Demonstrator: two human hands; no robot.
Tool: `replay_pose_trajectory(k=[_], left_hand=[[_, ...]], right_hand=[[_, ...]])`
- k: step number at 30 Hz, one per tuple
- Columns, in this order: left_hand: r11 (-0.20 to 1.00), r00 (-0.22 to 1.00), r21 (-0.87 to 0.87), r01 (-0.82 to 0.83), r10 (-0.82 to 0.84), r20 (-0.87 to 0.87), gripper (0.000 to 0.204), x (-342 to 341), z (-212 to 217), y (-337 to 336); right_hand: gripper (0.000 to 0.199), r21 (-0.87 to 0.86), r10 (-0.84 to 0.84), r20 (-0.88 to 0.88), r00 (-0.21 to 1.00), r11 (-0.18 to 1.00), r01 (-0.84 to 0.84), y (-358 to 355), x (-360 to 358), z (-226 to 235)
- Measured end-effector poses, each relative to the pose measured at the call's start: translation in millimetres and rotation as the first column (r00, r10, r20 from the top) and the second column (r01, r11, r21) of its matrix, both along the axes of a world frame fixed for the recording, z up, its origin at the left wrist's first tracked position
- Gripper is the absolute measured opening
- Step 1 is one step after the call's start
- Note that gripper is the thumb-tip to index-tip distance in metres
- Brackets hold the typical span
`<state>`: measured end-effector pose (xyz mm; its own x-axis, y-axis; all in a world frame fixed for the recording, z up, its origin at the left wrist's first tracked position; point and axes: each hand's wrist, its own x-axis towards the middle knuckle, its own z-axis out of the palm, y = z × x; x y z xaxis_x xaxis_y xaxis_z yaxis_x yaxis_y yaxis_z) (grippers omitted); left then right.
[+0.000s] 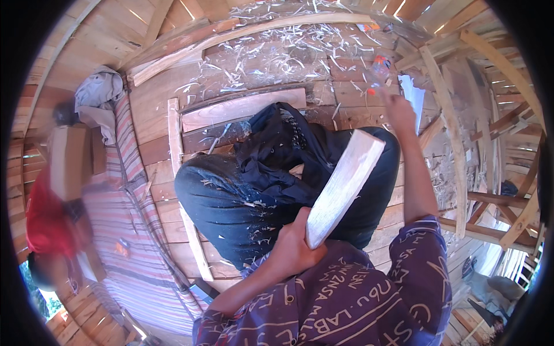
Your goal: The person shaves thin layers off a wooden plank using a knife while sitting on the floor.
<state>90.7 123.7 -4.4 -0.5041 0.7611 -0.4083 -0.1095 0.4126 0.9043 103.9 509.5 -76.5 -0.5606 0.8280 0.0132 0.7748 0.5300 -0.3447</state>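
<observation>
My left hand (297,245) is wrapped round the lower end of a pale wooden piece (345,187), flat and slightly curved. It slants up and to the right over my lap, its broad cut end uppermost. My right hand (399,114) is stretched out to the far right, past my knee, with its fingers curled. Blur hides what is in them, if anything. Just beyond those fingers lie a small orange spot (371,91) and a clear, orange-marked wrapper (381,64). A dark cloth (283,150) lies bunched between my legs, with wood bits on it.
Pale shavings (271,55) litter the plank floor ahead. A board (245,108) lies before my legs, and a long strip (190,230) to their left. A torn white sheet (412,101) is beside my right hand. At left, a person in red (49,213) is by a striped mat (130,254).
</observation>
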Motion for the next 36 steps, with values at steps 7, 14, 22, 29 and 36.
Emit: replay_pose_trajectory(k=[7,14,22,29,36], left_hand=[[0.939,0.923,0.107,-0.327,0.294,0.248,0.048,-70,-36,-10],[0.958,0.878,0.117,-0.262,0.187,0.441,0.050,-59,-22,12],[0.984,0.965,-0.010,-0.175,0.170,-0.200,0.065,-50,-27,6],[0.971,0.949,-0.093,-0.222,0.192,-0.251,0.056,-48,-22,8],[0.974,0.963,-0.098,-0.202,0.180,-0.200,0.046,-48,-30,12]], right_hand=[[0.047,-0.281,0.087,-0.360,0.929,0.939,-0.197,-105,51,12],[0.044,-0.443,0.291,-0.526,0.799,0.708,-0.550,-204,16,38],[0.057,-0.021,0.737,-0.014,0.675,0.675,-0.737,-181,4,61],[0.062,0.145,0.751,0.050,0.658,0.647,-0.749,-163,-8,33],[0.063,0.359,0.650,0.062,0.757,0.694,-0.625,-117,-29,8]])
